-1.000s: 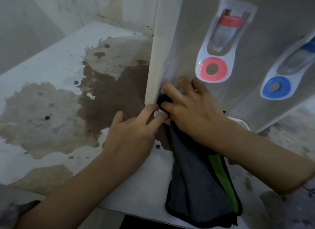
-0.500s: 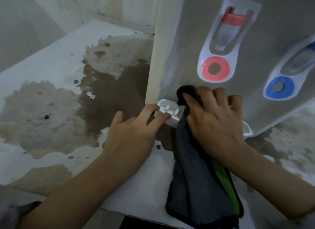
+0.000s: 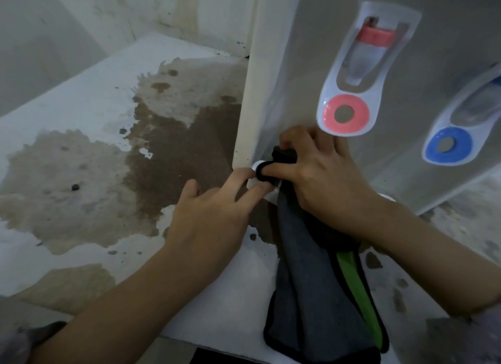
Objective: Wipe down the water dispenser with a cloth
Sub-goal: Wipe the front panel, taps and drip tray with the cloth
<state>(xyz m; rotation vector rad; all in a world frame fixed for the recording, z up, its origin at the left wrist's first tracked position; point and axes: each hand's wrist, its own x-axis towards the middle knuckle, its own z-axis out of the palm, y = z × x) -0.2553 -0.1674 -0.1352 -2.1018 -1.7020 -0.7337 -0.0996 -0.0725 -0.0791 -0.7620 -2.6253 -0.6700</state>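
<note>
The dispenser [image 3: 298,65] stands at the right of the stained tabletop [image 3: 81,100], its front left corner facing the stain [image 3: 168,157]. The right hand [image 3: 322,179] has its fingers curled round a bunched end of the cloth [image 3: 306,282] and presses that wad against the bottom of the front panel, just below the red tap [image 3: 360,73]. The rest of the cloth hangs over the tabletop's front edge. The left hand [image 3: 214,214] holds nothing. Its fingers are spread and fairly straight, with the tips resting on a small white tray [image 3: 257,165] at the dispenser's base.

The step in hand looks like wiping the lower front seam and that tray. To do it well, the wad should stay tight so a firm pad meets the panel. Short strokes along the seam, working from the corner toward the blue tap [image 3: 455,136], would cover it evenly. The left fingers should brace the tray, since it looks light and may slide or pop loose under rubbing. The hanging tail is best gathered up, as it could drag through the stain and carry dirt back onto the panel. A fresh fold of cloth for each pass would avoid smearing.
</note>
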